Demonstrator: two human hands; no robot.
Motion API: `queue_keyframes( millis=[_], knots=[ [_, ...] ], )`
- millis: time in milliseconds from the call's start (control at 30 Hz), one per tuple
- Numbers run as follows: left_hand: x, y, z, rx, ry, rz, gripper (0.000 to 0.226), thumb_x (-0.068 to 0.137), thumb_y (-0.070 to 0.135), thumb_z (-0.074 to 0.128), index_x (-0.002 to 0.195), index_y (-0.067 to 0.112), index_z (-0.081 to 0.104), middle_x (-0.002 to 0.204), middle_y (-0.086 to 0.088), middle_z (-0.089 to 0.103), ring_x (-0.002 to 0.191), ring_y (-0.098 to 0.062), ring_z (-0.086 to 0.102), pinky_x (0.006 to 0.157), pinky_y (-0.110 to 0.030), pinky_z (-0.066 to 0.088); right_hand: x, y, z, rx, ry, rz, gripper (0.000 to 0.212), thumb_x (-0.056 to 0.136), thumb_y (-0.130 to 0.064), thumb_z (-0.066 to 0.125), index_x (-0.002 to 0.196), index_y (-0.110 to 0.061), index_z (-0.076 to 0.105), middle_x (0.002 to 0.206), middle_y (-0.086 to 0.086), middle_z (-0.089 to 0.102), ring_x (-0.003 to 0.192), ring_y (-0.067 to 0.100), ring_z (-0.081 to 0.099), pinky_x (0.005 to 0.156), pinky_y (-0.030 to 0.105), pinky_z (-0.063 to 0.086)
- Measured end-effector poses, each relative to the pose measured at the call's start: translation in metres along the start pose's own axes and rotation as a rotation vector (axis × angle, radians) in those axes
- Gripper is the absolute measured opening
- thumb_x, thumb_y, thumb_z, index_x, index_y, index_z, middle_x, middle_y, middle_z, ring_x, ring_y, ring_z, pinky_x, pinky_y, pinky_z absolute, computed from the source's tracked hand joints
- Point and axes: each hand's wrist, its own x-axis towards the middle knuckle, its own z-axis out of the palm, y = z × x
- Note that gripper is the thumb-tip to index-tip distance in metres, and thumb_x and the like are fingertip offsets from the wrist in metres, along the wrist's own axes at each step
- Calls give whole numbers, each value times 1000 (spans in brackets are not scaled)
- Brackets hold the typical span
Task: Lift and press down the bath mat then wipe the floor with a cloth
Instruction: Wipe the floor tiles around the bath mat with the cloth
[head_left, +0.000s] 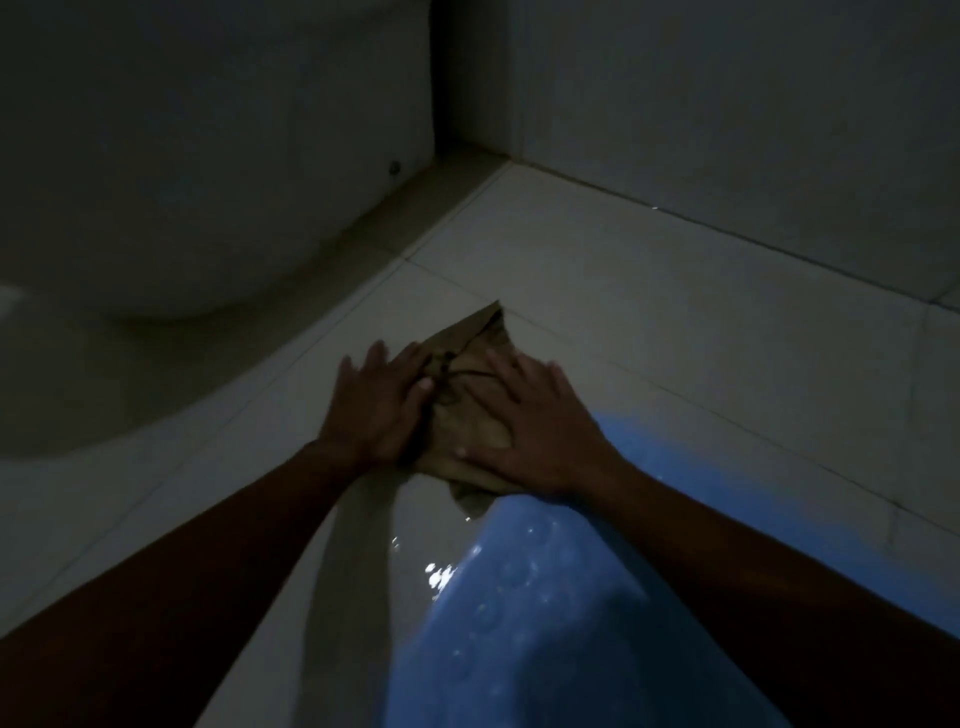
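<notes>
Pressing hands: the left hand (374, 410) and the right hand (535, 431) both lie flat with fingers spread. Neither curls round anything. The right palm bears on the cloth, and the left rests half on its edge, half on the tile.
Cloth: a brownish folded cloth (467, 421) lies on the floor (675, 291) between the hands, one corner pointing at the wall (727, 104).
Bath mat: the blue, bumpy bath mat (545, 623) lies flat just behind the cloth, under the right forearm. Its edge touches or nearly touches the cloth's near corner.
Wet patch: glints of water (436, 571) show on the tile beside the mat.
Toilet base: a pale toilet base (182, 156) stands to the left, well apart.
Risk, slipping: flat palms on wet, glossy tile could skid forward under the person's weight.
Risk, snagging: a backward stroke could catch and ruck up the mat's edge.
Risk, missed water: the room is very dim, so wet spots may go unseen.
Writing: none readable. Dark lines cross the cloth, but whether they are cord or print I cannot tell.
</notes>
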Motion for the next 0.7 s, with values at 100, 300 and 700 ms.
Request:
queue_keyframes(
  millis=[100,300,700],
  knots=[
    [-3,23,7,73,52,6,62,98,48,16,157,27,20,164,-1,18,152,-27,5,119,-51,-3,-3,-4,-3,-40,-3,89,97,75,-94,19,156,-42,10,167,-5,3,153,23,3,121,56,4],
    [21,8,-2,232,-74,111,58,105,48,18,158,34,-2,166,5,-1,151,-31,-14,115,-59,-15,30,-1,-8,-60,6,95,102,71,-96,23,156,-39,16,167,-2,7,152,25,7,120,59,5],
    [96,-57,-19,289,-88,157,60,103,52,17,156,39,-9,165,10,-11,150,-35,-14,113,-65,-10,120,14,-10,-176,-25,60,90,80,-91,17,156,-43,12,168,-1,4,153,26,4,120,57,-2]
  ],
)
